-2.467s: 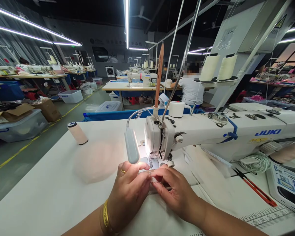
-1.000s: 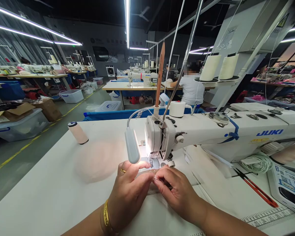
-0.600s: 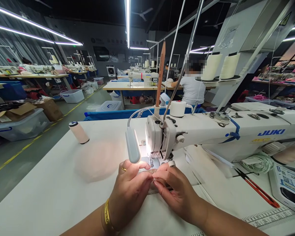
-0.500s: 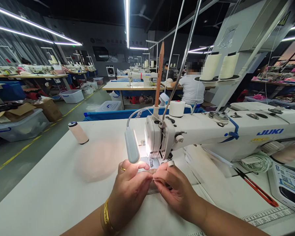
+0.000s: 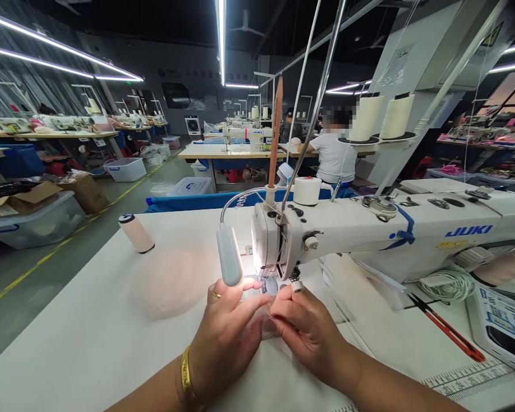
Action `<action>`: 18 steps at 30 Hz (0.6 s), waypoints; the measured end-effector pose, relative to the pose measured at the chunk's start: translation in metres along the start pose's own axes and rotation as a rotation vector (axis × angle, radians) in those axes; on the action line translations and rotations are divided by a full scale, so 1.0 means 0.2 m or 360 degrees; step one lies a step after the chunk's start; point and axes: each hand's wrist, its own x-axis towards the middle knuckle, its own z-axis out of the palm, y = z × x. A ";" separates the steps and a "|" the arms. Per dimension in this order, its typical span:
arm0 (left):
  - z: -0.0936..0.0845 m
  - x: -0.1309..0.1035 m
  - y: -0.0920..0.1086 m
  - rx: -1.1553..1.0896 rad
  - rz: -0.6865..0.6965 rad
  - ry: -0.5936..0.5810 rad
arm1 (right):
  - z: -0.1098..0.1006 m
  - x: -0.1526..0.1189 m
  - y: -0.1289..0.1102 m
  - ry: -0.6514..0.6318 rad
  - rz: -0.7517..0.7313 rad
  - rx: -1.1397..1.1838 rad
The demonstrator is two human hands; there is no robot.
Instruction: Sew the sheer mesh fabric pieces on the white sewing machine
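Note:
In front of the needle area of a white JUKI sewing machine [image 5: 347,229], both my hands are close together. My left hand [image 5: 234,335], with a gold ring and bracelet, has its thumb and forefinger spread apart. Its thumb tip comes near the right fingertips; its lower fingers are partly hidden. My right hand [image 5: 311,326] pinches the edge of a thin, sheer beige fabric [image 5: 271,327], most of it hidden by the hands. Just beyond the fingertips is the presser foot [image 5: 264,285], lit by a grey gooseneck lamp [image 5: 229,254].
A peach thread cone [image 5: 136,233] stands on the white table [image 5: 90,320] near a round sheer pinkish piece [image 5: 171,283]. To the right are red-handled tweezers [image 5: 450,332], a coiled pale cord [image 5: 448,284] and a control box [image 5: 504,326]. A person in white [image 5: 337,154] sits ahead.
My left thumb has lifted and straightened away from the pinch, opening a gap from the fingers below. My right hand keeps its pinch, almost in place.

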 end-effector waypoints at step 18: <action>-0.18 -0.02 0.24 -0.0431 -0.0038 -0.0384 | -0.40 0.03 -0.36 -0.0752 0.0477 0.0497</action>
